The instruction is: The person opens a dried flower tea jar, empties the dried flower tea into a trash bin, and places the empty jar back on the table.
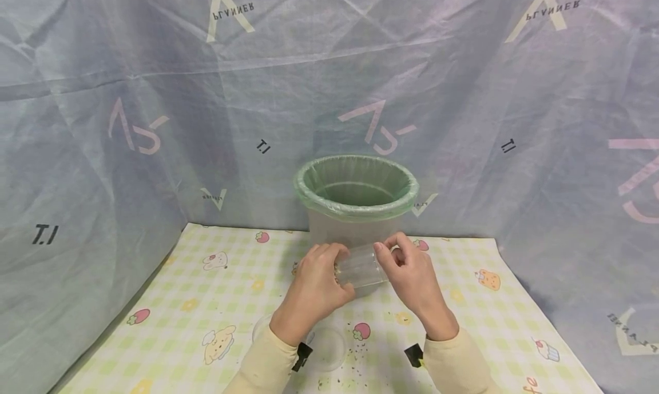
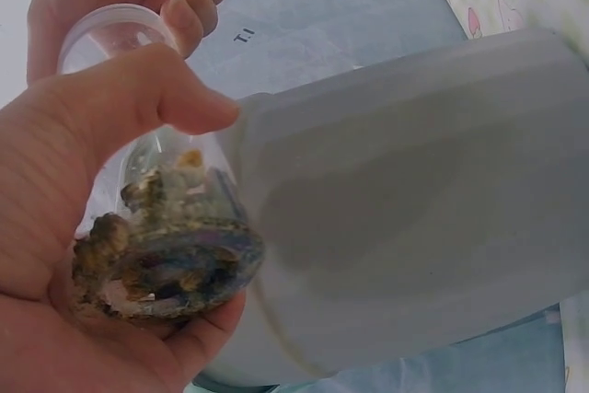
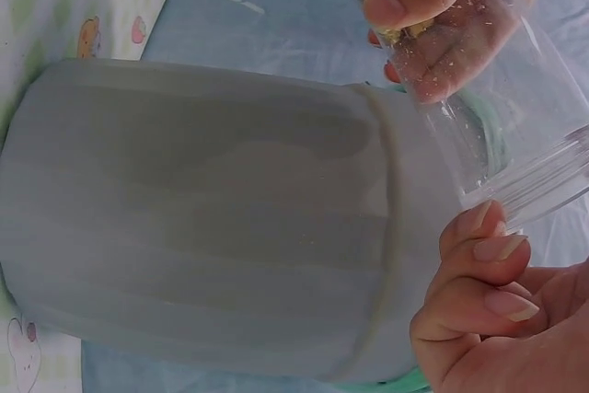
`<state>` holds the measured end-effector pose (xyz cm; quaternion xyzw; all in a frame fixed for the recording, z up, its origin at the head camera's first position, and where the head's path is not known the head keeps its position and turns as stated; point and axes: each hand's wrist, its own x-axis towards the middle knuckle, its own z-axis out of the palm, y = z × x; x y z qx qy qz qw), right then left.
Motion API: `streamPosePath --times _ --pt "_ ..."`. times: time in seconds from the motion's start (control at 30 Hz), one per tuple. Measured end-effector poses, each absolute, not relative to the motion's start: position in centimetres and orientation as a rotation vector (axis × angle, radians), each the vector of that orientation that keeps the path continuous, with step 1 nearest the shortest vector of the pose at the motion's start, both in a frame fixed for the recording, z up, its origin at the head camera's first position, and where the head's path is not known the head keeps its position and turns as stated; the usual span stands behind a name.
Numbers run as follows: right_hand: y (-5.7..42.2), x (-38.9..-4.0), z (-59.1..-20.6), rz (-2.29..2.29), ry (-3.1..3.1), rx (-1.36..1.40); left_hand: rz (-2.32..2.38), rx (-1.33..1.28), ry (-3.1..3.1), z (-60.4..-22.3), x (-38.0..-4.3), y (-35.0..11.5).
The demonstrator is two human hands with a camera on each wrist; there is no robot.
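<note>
A clear plastic jar (image 1: 361,266) lies tilted almost on its side in front of the bin, above the tablecloth. My left hand (image 1: 319,279) grips it round its base end, thumb on one side and fingers on the other. Dark and yellow-brown dried pieces (image 2: 175,269) sit in that end, and small crumbs cling to the inner wall. At the jar's mouth is my right hand (image 1: 412,274), its fingers curled at the rim (image 3: 543,181); the right wrist view does not show its thumb. The head view puts that thumb against the rim.
A grey bin (image 2: 423,190) with a green bag liner (image 1: 355,211) over its rim stands just behind the hands. A round clear lid (image 1: 329,351) lies near the front, beside scattered dark crumbs (image 1: 355,354). Printed grey cloth (image 1: 268,96) hangs behind and at both sides.
</note>
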<state>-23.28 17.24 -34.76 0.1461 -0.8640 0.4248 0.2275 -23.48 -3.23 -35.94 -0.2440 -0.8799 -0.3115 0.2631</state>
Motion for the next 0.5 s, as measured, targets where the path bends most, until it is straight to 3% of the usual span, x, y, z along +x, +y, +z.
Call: streamPosePath --times 0.5 --pt "17.03 -23.48 -35.34 1.15 -2.366 0.414 -0.836 -0.628 -2.465 -35.71 -23.69 -3.62"
